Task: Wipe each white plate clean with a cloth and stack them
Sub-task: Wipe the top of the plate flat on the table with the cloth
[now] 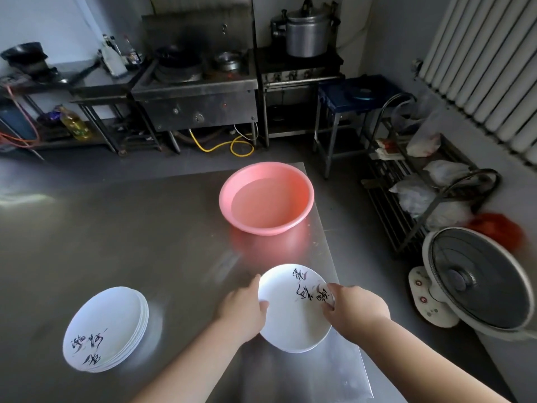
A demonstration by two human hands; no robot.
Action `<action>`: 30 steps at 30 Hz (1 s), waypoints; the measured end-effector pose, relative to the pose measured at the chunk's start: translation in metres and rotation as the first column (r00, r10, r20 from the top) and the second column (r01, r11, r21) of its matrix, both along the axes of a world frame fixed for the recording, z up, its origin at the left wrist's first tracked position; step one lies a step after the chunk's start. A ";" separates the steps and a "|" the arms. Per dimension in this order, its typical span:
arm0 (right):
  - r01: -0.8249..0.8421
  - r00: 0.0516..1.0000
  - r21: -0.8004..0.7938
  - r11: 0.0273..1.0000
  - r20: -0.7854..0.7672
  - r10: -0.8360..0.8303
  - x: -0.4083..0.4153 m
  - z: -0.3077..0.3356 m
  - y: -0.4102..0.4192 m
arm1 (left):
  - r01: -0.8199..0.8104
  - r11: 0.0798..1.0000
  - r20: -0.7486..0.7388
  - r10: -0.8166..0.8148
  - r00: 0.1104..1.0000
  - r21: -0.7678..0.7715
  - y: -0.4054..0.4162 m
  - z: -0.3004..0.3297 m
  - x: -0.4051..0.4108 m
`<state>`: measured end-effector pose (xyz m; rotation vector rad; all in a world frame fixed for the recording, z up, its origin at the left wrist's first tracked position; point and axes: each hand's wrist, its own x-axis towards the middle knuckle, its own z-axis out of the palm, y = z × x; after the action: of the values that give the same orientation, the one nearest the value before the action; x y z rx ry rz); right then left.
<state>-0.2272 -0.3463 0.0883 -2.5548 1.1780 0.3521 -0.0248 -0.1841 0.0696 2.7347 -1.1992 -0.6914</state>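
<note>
Both hands hold one white plate (293, 309) at the near table (116, 228) edge: the left hand (242, 311) grips its left rim with the thumb on the inner face, and the right hand (356, 311) pinches the right rim beside the black lettering; no cloth is visible. A stack (106, 328) of like plates lies well to the left of the left hand, and a pink basin (266, 197) of water stands beyond both. Judged rigid, light, breakable and possibly slick if wet, so opposite rim points are the soundest hold.
</note>
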 end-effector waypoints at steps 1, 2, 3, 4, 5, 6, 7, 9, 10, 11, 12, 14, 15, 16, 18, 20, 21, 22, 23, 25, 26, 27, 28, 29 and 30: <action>0.001 1.000 -0.014 1.000 -0.008 -0.001 0.000 0.002 0.000 | 0.007 1.000 -0.008 -0.007 1.000 -0.007 0.000 -0.001 0.001; 0.006 1.000 -0.031 0.999 -0.017 -0.007 0.000 0.005 0.000 | 0.013 1.000 -0.018 -0.013 1.000 -0.015 0.001 -0.001 0.003; 0.015 1.000 -0.052 0.999 -0.021 -0.016 0.001 0.008 0.000 | 0.018 0.999 -0.023 -0.018 1.000 -0.027 0.003 -0.001 0.005; 0.022 0.999 -0.077 0.997 -0.023 -0.024 0.004 0.013 0.002 | 0.022 0.999 -0.023 -0.023 0.999 -0.041 0.006 0.000 0.008; 0.023 0.999 -0.102 0.995 -0.021 -0.025 0.008 0.017 0.005 | 0.025 0.998 -0.017 -0.026 1.000 -0.057 0.010 0.002 0.012; 0.014 1.000 -0.128 0.992 -0.016 -0.016 0.015 0.022 0.009 | 0.027 0.997 -0.005 -0.028 1.000 -0.074 0.015 0.004 0.017; -0.003 1.000 -0.153 0.988 -0.009 0.001 0.022 0.027 0.014 | 0.030 0.996 0.013 -0.029 1.000 -0.090 0.021 0.007 0.025; -0.033 0.999 -0.178 0.983 0.033 0.039 0.042 0.034 0.028 | 0.024 0.993 0.053 -0.018 0.998 -0.113 0.039 0.012 0.044; -0.042 0.996 -0.175 0.984 0.067 0.055 0.054 0.036 0.036 | 0.013 0.993 0.062 -0.005 0.998 -0.121 0.050 0.015 0.056; -0.055 0.993 -0.163 0.985 0.098 0.072 0.067 0.037 0.045 | -0.001 0.992 0.065 0.009 0.998 -0.126 0.064 0.017 0.068; -0.075 0.988 -0.140 0.987 0.126 0.093 0.081 0.037 0.056 | -0.017 0.992 0.065 0.025 0.998 -0.126 0.079 0.018 0.080; -0.133 0.974 -0.082 0.988 0.174 0.145 0.114 0.036 0.080 | -0.056 0.992 0.079 0.065 0.995 -0.116 0.112 0.019 0.109; -0.167 0.965 -0.064 0.984 0.194 0.176 0.131 0.034 0.093 | -0.079 0.991 0.091 0.089 0.992 -0.112 0.130 0.018 0.124; -0.196 0.956 -0.050 0.979 0.211 0.202 0.148 0.032 0.106 | -0.103 0.989 0.096 0.114 0.989 -0.106 0.149 0.017 0.139; -0.228 0.944 -0.022 0.973 0.240 0.227 0.180 0.024 0.132 | -0.151 0.985 0.081 0.157 0.984 -0.080 0.188 0.011 0.167; -0.244 0.937 0.018 0.970 0.261 0.231 0.210 0.014 0.158 | -0.199 0.979 0.064 0.201 0.977 -0.036 0.227 0.000 0.189; -0.251 0.936 0.045 0.967 0.265 0.231 0.224 0.008 0.171 | -0.237 0.971 0.067 0.237 0.969 -0.013 0.247 -0.006 0.199; -0.259 0.936 0.073 0.963 0.263 0.232 0.237 0.002 0.183 | -0.280 0.960 0.077 0.279 0.957 -0.002 0.265 -0.012 0.206; -0.267 0.938 0.103 0.958 0.255 0.234 0.249 -0.004 0.194 | -0.320 0.948 0.089 0.319 0.944 -0.003 0.283 -0.019 0.213; -0.266 0.946 0.165 0.950 0.232 0.225 0.271 -0.017 0.216 | -0.395 0.918 0.110 0.397 0.911 -0.041 0.312 -0.032 0.225; -0.260 0.951 0.190 0.947 0.221 0.217 0.280 -0.022 0.226 | -0.429 0.901 0.115 0.433 0.894 -0.061 0.324 -0.036 0.230; -0.255 0.954 0.207 0.945 0.211 0.211 0.289 -0.028 0.235 | -0.455 0.888 0.114 0.460 0.880 -0.069 0.334 -0.041 0.235; -0.250 0.957 0.219 0.943 0.203 0.207 0.297 -0.033 0.242 | -0.468 0.881 0.108 0.473 0.875 -0.067 0.341 -0.045 0.240; -0.245 0.960 0.228 0.942 0.194 0.203 0.305 -0.038 0.249 | -0.470 0.880 0.091 0.474 0.876 -0.064 0.346 -0.049 0.244; -0.240 0.963 0.237 0.942 0.183 0.199 0.312 -0.043 0.254 | -0.467 0.881 0.064 0.471 0.880 -0.068 0.350 -0.051 0.247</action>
<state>0.0849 -0.0920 0.0452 -2.4368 0.7386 0.3237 0.2223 0.1659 0.0185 2.8594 -0.5035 -0.4861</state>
